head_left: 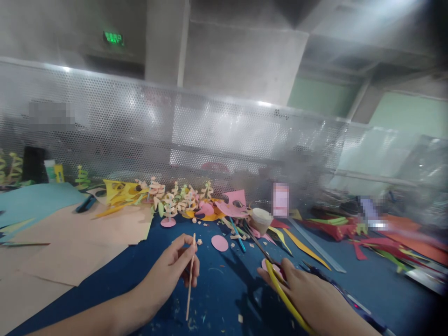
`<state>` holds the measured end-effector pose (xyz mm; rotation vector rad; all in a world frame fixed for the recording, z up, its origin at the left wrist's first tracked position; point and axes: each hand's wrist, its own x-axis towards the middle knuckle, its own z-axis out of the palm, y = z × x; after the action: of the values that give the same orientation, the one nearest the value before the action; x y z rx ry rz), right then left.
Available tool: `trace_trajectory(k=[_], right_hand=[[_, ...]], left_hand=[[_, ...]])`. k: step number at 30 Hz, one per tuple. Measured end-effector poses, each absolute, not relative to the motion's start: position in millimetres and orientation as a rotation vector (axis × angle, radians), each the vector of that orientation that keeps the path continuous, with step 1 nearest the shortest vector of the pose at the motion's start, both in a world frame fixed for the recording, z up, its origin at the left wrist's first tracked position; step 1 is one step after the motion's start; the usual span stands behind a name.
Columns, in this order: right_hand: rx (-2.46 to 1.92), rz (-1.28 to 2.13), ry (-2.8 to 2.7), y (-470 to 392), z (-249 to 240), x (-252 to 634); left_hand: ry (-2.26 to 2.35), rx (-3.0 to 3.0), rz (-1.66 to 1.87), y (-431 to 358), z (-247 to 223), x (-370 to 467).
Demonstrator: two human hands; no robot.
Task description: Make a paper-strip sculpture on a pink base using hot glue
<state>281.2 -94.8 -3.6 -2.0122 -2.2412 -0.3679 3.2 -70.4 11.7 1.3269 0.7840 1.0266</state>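
My left hand (175,267) is closed, pinching a thin pale stick (190,289) near its upper end; the stick hangs almost upright over the blue table. My right hand (304,291) grips a pair of scissors (278,290) by its yellow handles. Its dark blades point up and left, away from me. A pink paper disc (220,243) lies on the table between the hands. Another pink disc (268,265) is partly hidden behind the right hand and the scissors. Small paper scraps (240,318) are scattered around.
Large pale paper sheets (84,238) cover the left side. Spiral paper trees (175,198) and cut paper crowd the back, beside a white cup (261,219). A blue pen (238,234) and a clear ruler (317,245) lie ahead. A perforated metal screen (224,126) stands behind.
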Motion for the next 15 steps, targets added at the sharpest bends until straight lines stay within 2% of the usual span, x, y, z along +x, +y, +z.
trace_trajectory(k=[4,7,12,15], right_hand=[[-2.445,-0.148,-2.121,-94.1,7.4,268.7],[-2.552,-0.022,-2.052,-93.1,11.9,267.2],[-2.250,-0.167,-2.298,-85.3,36.4,248.5],[-1.879,0.020,-2.332,-68.5,46.9,214.9]], left_hand=[[0.834,1.306,1.120,-64.1,10.5,0.0],[0.831,1.285,1.200,-56.9,8.8,-3.9],[0.848,1.336,1.251,-48.5,11.0,-8.6],[0.884,1.417,1.261,-46.4,13.8,-11.5]])
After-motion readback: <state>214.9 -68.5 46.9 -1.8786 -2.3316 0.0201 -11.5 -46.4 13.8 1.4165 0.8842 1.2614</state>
